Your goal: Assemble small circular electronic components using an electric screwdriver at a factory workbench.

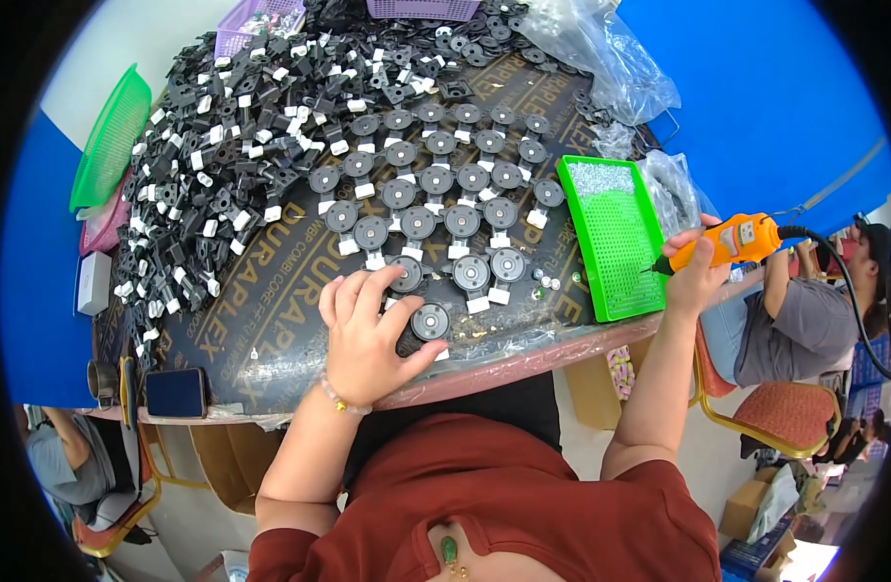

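Observation:
My left hand (363, 339) rests at the table's near edge, its thumb and index finger curled around a black round plastic part (431, 321). The other fingers reach over a neighbouring black disc (405, 275). In my right hand (696, 267) is an orange electric screwdriver (741, 240), its dark tip pointing left over a bright green perforated tray (615, 254). Small silvery screws (600, 178) lie heaped at the tray's far end. Several more black discs with white blocks (436, 180) stand in staggered rows beyond my left hand.
A large heap of black and white parts (242, 145) covers the table's left and back. Purple baskets (421, 8) stand behind. A phone (176, 393) lies at the near left. From the screwdriver a black cable (843, 281) runs right. Other people sit at both sides.

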A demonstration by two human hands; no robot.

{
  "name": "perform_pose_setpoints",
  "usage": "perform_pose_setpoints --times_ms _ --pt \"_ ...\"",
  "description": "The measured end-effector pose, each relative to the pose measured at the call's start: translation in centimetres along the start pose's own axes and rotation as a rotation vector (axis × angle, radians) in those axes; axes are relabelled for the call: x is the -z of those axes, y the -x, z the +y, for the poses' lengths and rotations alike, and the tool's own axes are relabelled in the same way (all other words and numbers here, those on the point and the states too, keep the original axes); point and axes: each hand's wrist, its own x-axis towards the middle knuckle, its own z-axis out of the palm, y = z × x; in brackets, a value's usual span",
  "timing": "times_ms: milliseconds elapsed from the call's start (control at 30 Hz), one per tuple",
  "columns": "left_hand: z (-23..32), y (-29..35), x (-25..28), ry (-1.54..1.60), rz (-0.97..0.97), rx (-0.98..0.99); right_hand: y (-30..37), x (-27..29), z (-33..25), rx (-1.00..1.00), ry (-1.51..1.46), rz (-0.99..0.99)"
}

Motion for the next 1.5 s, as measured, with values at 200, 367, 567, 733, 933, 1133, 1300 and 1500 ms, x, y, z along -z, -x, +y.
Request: perform_pose_setpoints --times_ms 200,367,567,733,933,1133,1300,1500 --pt "-0.2 0.0 -0.3 0.009 0.003 0.001 -0.2 -0.2 0.2 0.02 -0.021 -0.021" --pt "-0.4 0.3 -0.7 0.042 -0.009 0.01 -0.2 0.2 0.6 0.019 -0.025 0.007" --pt "-0.5 0.3 -0.8 0.07 -0.017 0.015 -0.5 -0.4 -1.1 0.064 -0.043 -0.018" --pt "-0.6 0.5 -0.7 0.092 -0.002 0.028 0.6 -4.6 -6.8 0.131 -0.207 -0.071" --pt "-0.9 0.5 -0.8 0.134 0.046 0.011 6.9 -14.7 -9.0 -0.002 -0.764 -0.5" --pt "-1.2 0.8 -1.2 0.15 0.089 0.008 9.5 -18.8 -9.3 -0.259 -0.877 -0.59" --pt "-1.1 0.6 -1.2 0.133 0.165 0.018 9.6 -19.6 -9.1 -0.225 -0.861 -0.587" --pt "-1.4 0.7 -1.5 0.152 0.191 0.008 9.9 -19.8 -9.3 -0.219 -0.85 -0.563"
